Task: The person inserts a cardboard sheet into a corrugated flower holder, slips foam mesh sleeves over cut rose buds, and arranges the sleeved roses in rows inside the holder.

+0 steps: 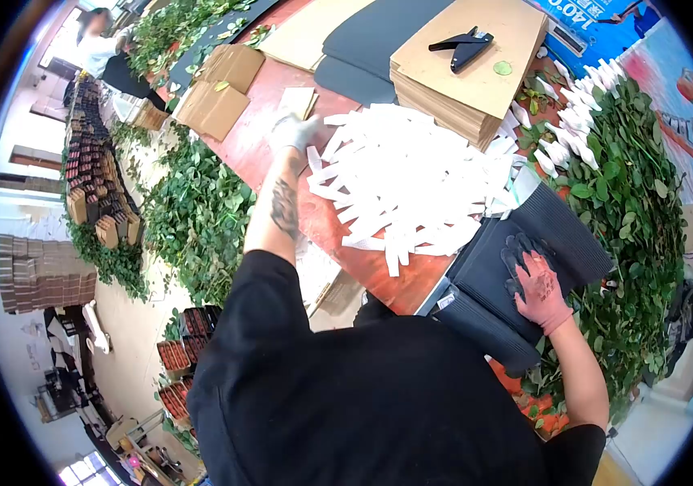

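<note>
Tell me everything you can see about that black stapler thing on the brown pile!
The black stapler looks like the squeezy, hand-held kind. Its two long arms spread apart like a V, with a little shiny, metal-looking bit near where they meet. It lies on the flat top of the brown stack, with nobody holding it. A green leaf lies close by.

Left hand point(294, 134) blurred, forward on an outstretched arm point(276, 206); right hand point(541, 293) palm-down, fingers point(517, 253) spread.

Black short-sleeved top point(379, 397), tattooed left forearm point(282, 202), pale left glove point(292, 134), pink-and-black right glove point(541, 293)
</note>
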The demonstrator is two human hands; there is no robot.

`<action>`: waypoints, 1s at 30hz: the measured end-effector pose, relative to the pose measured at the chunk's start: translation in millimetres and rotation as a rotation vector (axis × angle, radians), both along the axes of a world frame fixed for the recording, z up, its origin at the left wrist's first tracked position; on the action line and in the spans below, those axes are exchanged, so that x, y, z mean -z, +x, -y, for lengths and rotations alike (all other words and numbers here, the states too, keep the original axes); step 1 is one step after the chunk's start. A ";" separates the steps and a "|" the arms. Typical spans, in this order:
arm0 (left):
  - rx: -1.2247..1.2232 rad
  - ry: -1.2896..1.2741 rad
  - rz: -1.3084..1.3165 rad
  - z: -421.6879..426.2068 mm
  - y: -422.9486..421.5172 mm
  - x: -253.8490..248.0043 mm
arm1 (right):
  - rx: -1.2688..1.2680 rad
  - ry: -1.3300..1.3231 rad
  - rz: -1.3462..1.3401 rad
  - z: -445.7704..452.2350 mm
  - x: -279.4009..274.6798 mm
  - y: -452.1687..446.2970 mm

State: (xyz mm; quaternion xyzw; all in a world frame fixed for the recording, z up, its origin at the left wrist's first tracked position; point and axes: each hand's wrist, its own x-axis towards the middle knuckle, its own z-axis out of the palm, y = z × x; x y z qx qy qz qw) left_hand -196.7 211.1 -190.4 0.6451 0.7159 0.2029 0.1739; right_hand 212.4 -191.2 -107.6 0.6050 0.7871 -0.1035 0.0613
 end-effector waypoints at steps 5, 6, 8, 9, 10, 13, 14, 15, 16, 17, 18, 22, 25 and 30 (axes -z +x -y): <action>-0.074 -0.154 -0.318 -11.5 -24.6 -6.0 | -0.016 -0.012 -0.029 -7.8 -11.2 -0.6; -0.062 -0.128 -0.282 -13.0 -31.2 -4.6 | 0.039 -0.066 -0.048 -7.4 -11.0 -1.0; -0.072 -0.162 -0.121 -17.7 -51.9 3.9 | 0.099 -0.117 -0.071 -9.0 -11.9 -1.9; -0.080 -0.191 0.044 -21.5 -57.5 8.2 | 0.098 -0.086 -0.108 -7.6 -12.5 -2.2; -0.107 -0.171 0.197 -13.8 -57.2 -0.9 | 0.099 -0.054 -0.144 -5.5 -13.2 -1.3; -0.069 0.096 0.298 -13.4 -82.0 6.8 | 0.106 0.075 -0.455 -1.5 -2.3 12.0; -0.036 0.183 0.409 3.5 -71.8 -17.2 | 0.232 0.120 -0.700 4.5 9.3 14.6; 0.026 0.338 0.499 25.4 -54.5 -37.7 | 0.289 0.115 -0.759 12.8 17.3 21.9; 0.117 0.379 0.754 53.5 -21.7 -68.8 | 0.371 0.112 -0.807 6.9 9.2 18.0; 0.226 0.293 1.078 74.3 -5.0 -65.5 | 0.355 0.133 -0.710 5.0 0.4 15.2; 0.431 0.117 1.260 132.3 47.8 -101.6 | 0.402 0.112 -0.757 3.8 -1.5 12.9; 1.010 -0.796 1.394 266.0 163.2 -122.1 | 0.414 0.025 -1.106 -4.5 -3.3 3.3; 1.055 -1.070 1.159 283.7 188.8 -118.2 | 0.403 0.017 -1.589 -4.5 34.5 22.6; 0.872 -0.626 0.970 260.7 193.1 -107.9 | 0.565 -0.063 -1.700 -11.9 8.2 12.2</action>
